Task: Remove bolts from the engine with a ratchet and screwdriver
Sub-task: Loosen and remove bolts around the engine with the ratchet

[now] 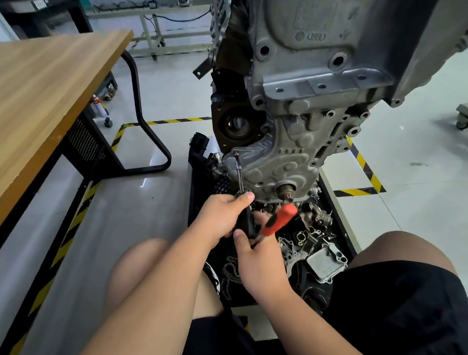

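While the wooden table (38,89) stands at the far left, well apart from the work, the 2 hands meet low in front of the engine. The left hand (224,217) has its fingers curled around the black handle of a long-shafted tool (239,177). Its thin steel shaft rises steeply, and its tip sits on 1 bolt (236,154) at the left edge of the lower cover. Just beside it, the right hand (259,259) holds the orange screwdriver (279,220) in closed fingers, and its thumb lies near the lower end of the black handle. The orange handle points up and to the right, and its blade is hidden, so I cannot tell if it touches anything. The engine (319,100) hangs upright above a pile of loose metal parts (316,238). I judge that the step in hand is loosening this bolt. The next move calls for keeping the tip seated straight on the bolt head while the handle is turned, and then catching the bolt before it drops among the parts.
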The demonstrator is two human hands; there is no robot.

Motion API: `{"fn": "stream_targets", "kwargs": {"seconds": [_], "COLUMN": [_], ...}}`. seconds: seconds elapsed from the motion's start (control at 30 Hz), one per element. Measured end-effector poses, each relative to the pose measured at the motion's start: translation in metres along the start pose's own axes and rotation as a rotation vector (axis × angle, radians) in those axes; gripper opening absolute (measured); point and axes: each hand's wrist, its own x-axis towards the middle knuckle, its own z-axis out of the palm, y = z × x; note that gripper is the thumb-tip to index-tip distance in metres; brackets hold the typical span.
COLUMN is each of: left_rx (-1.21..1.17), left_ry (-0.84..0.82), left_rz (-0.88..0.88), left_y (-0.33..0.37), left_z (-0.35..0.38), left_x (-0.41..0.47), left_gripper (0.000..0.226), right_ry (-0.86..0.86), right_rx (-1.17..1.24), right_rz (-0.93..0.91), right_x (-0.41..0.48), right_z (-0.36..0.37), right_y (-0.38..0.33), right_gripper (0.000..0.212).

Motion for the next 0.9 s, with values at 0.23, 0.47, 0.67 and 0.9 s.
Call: {"fn": "stream_targets", "kwargs": {"seconds": [0.23,0.47,0.67,0.9], "left_rx": [-0.108,-0.137,-0.124,-0.1], "left_ry": [-0.13,-0.156,-0.031,0.061], "left_rz": [-0.084,-0.076,-0.041,0.036], "left_y": [0.004,0.011,0.014,0.016], "left_z": [0.001,-0.001,0.0,0.001], "left_x": [-0.006,-0.015,-0.018,-0.021], "left_gripper": [0.04,0.038,0.036,0.044], "right_ry": [-0.155,-0.241,0.025,0.135], "right_rx": [1.25,1.495,0.906,-0.289], "right_rz": [0.726,0.776,0.571,-0.009], "right_x": [0.006,0.005,0.003,0.002], "right_z": [0.004,0.003,0.012,0.008], "right_y": [-0.017,-0.022,-0.03,-0.025], "right_gripper": [0.044,0.059,0.045,0.029]}}
